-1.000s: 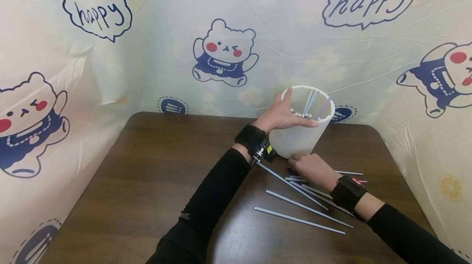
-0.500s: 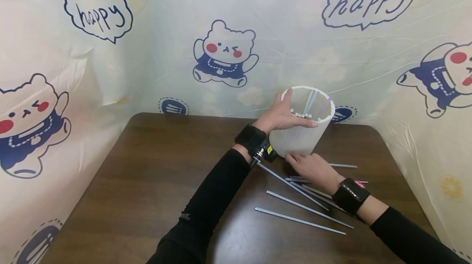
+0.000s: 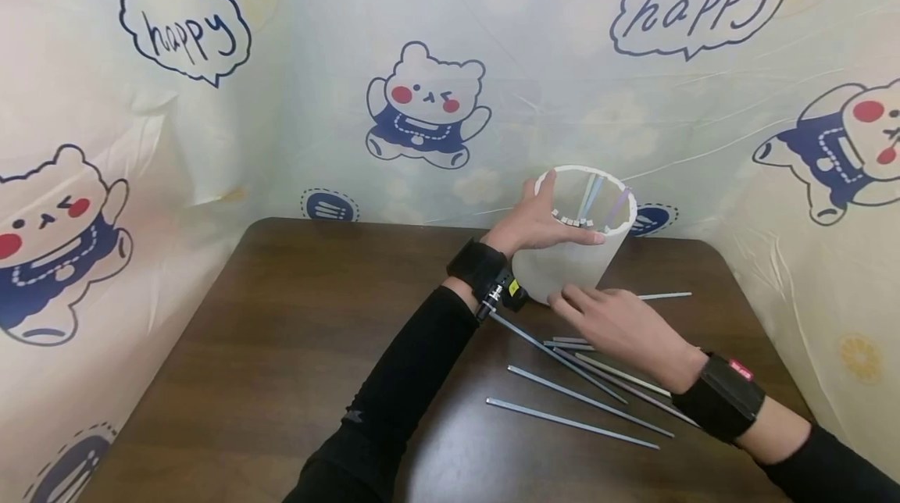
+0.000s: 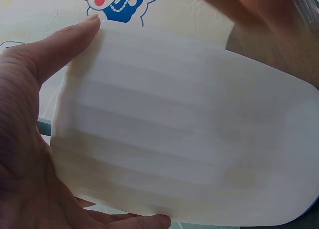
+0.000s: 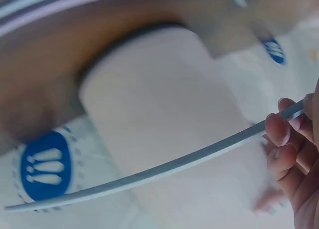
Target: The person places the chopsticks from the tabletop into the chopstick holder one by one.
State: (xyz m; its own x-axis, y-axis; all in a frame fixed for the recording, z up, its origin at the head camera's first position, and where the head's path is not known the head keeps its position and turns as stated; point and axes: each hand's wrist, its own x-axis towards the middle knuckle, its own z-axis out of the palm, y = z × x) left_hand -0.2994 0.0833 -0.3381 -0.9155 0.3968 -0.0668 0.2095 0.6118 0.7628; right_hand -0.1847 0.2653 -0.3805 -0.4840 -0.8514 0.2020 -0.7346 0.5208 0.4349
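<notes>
While L hand point(image 3: 532, 223) holds wht bin point(image 3: 568, 265), R hand point(image 3: 626, 329) pinches stick point(image 5: 199, 156).

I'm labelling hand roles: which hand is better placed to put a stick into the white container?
Likely the right hand: it pinches a stick, while the left hand grips the white container.

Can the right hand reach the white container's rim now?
Probably yes: the right hand is near, pinching a stick, and the left hand leaves the right side of the rim uncovered.

Bear-printed sheeting point(image 3: 302, 105) hangs behind a brown table point(image 3: 281, 331)
</notes>
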